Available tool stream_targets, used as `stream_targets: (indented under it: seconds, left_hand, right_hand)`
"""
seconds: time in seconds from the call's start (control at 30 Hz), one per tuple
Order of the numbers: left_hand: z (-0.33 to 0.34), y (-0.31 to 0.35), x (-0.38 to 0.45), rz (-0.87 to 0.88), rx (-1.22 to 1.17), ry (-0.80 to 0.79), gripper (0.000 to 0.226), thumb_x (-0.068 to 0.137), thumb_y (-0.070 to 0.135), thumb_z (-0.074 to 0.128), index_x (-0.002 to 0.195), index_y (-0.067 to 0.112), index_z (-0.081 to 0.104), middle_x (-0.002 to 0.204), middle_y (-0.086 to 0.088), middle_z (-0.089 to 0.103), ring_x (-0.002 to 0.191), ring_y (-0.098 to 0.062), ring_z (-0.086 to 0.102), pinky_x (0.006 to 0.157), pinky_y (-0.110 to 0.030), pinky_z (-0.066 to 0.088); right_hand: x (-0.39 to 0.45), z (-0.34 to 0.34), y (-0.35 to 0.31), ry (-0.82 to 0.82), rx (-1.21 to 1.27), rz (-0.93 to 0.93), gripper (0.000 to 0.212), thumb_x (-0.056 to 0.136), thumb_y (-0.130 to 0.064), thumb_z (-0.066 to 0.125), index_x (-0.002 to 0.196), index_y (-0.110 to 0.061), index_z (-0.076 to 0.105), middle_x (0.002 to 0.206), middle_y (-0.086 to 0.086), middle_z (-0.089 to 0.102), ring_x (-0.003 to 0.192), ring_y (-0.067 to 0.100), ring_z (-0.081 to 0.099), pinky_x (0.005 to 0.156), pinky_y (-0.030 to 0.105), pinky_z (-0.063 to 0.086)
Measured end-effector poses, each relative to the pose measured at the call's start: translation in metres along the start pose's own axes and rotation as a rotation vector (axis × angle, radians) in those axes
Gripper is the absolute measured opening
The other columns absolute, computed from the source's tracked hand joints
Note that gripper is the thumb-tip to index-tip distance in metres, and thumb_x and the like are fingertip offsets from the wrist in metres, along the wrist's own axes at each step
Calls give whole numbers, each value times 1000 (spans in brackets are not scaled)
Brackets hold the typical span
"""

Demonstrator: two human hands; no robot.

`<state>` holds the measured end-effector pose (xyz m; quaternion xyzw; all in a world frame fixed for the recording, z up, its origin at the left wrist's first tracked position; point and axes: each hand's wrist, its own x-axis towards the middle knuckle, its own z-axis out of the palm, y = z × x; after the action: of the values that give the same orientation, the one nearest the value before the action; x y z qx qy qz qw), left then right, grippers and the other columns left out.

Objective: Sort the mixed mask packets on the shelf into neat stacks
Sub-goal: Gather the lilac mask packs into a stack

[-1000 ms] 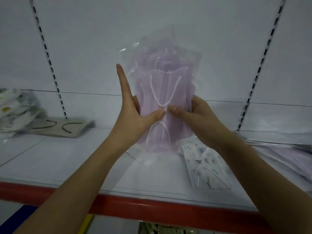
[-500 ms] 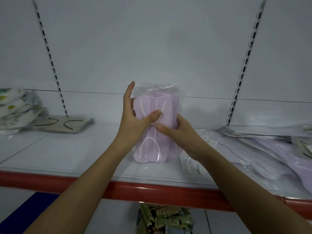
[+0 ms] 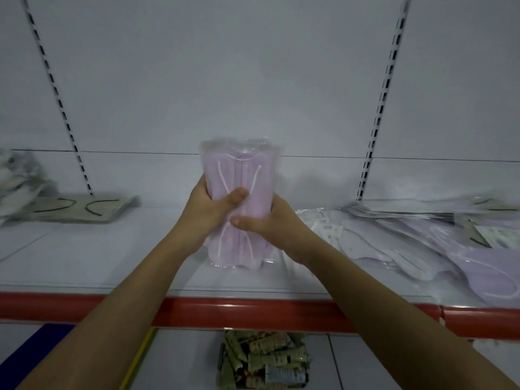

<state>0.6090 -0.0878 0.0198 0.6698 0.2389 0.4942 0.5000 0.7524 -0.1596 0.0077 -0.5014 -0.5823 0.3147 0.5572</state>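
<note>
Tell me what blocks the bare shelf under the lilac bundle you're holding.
Nothing visible does. The left hand and right hand hold the lilac bundle of clear-bagged mask packets upright over bare white shelf; the loose lilac packets lie to its right.

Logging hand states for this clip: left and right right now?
Left hand: grips the stack of purple mask packets, thumb across the front.
Right hand: grips the same stack.

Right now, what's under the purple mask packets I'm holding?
The purple packets, gripped upright by the left hand and right hand, stand over white shelf. Whether their bottom edge touches it cannot be seen.
</note>
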Motion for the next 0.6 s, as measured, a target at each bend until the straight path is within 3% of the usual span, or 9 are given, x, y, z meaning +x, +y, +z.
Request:
stream_targets:
  seconds: [0.13,0.23,0.3,0.4,0.47,0.53,0.6]
  left_hand:
    - [-15,-13,-3,-77,159,-213,55,76,31,85,124,28,58,114,6,73,105,-19,70,86,-40,60]
    - [-11,-8,-3,-24,110,-115,45,81,25,76,123,26,59,113,6,73,102,-15,71,84,-33,60]
    - [-7,-4,-2,20,10,-7,42,86,21,72,125,23,58,114,5,72,102,-15,71,81,-30,60]
    - [-8,-1,-6,2,-229,54,55,82,22,72,133,16,53,122,-2,70,108,-20,69,87,-36,59]
    - [-14,0,-8,-25,-267,46,60,77,19,75,133,13,52,121,-4,71,109,-24,69,86,-39,58]
    - [-31,4,-7,-33,-286,86,61,73,14,79,127,18,52,114,-3,72,102,-24,71,81,-40,60]
    - [-58,12,-6,-30,-284,131,67,70,11,83,126,31,51,113,-4,69,93,-19,72,78,-39,60]
  right_hand:
    - [-4,-13,9,-28,8,71,52,83,-15,79,131,-15,60,116,3,72,104,17,70,91,40,58]
    - [0,-14,1,-17,-1,47,55,83,-20,80,133,-19,57,117,-1,71,104,15,70,86,34,59]
    - [2,-14,-2,10,13,59,58,78,-25,84,129,-22,57,115,-1,71,101,17,71,87,40,60]
    - [0,-17,-4,31,0,77,46,78,-19,84,118,-19,62,107,3,74,94,21,73,87,46,59]
    - [-1,-20,-5,24,-71,39,36,80,-16,81,113,-16,66,105,5,74,96,24,72,88,47,59]
    - [-3,-26,-15,-9,-210,1,25,81,-16,78,104,-16,69,98,3,74,88,18,71,83,37,59]
    - [-6,-36,-32,-91,-444,-11,15,80,-17,77,93,-17,68,83,-1,69,70,8,62,68,26,52]
